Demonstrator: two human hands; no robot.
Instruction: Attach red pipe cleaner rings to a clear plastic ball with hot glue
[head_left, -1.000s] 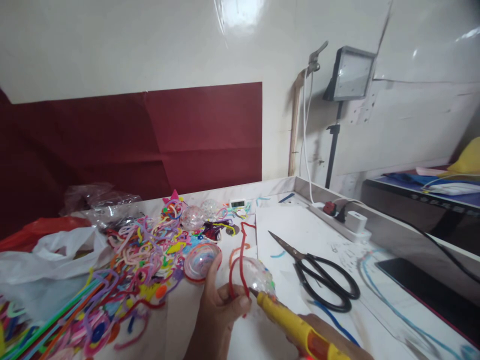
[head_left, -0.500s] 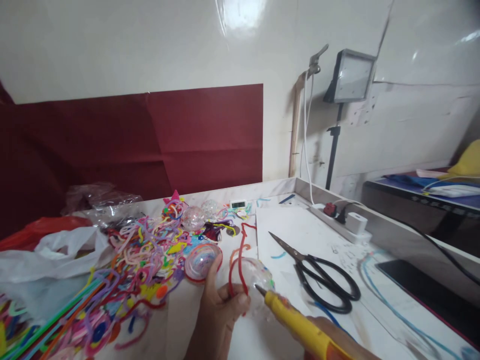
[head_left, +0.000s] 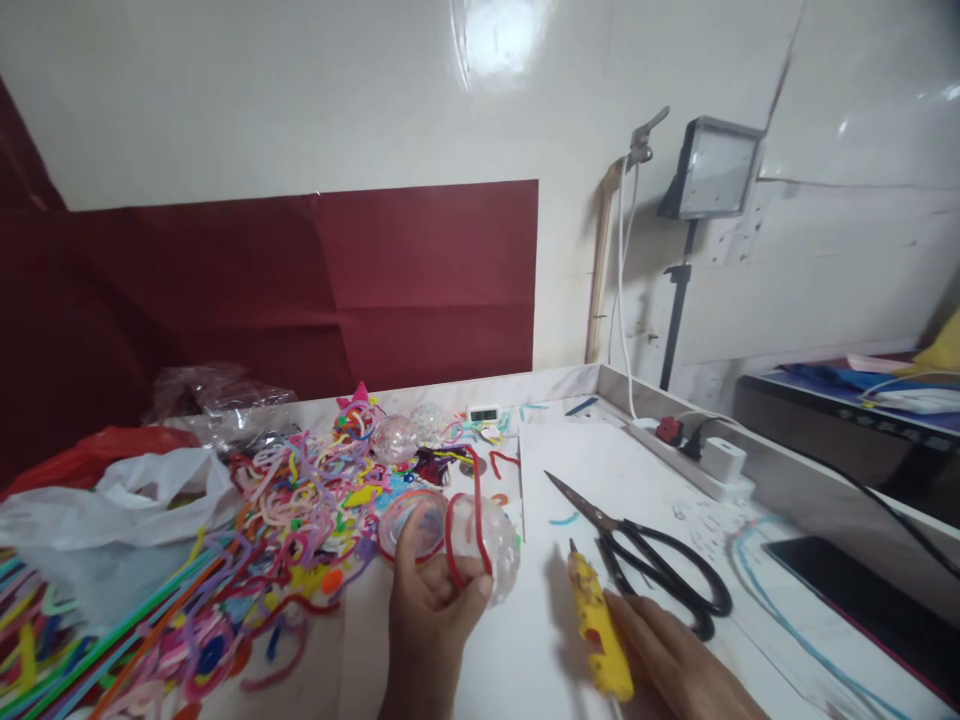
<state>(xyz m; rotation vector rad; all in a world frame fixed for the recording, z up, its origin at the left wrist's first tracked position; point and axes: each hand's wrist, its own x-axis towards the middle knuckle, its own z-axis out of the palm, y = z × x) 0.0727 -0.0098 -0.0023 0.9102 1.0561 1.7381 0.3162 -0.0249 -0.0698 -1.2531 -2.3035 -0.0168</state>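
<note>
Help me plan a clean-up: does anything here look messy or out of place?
Colourful craft pieces lie tangled across the left of the table. Dark specks stand out on its white top near the power strip, and blotches stain the yellow tool at the right hand; dirt or wear, I can't tell.

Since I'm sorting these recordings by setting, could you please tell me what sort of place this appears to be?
Probably an indoor craft workspace: a heap of colourful fuzzy strips, black-handled scissors and a yellow tool at the right hand share one white table.
</note>
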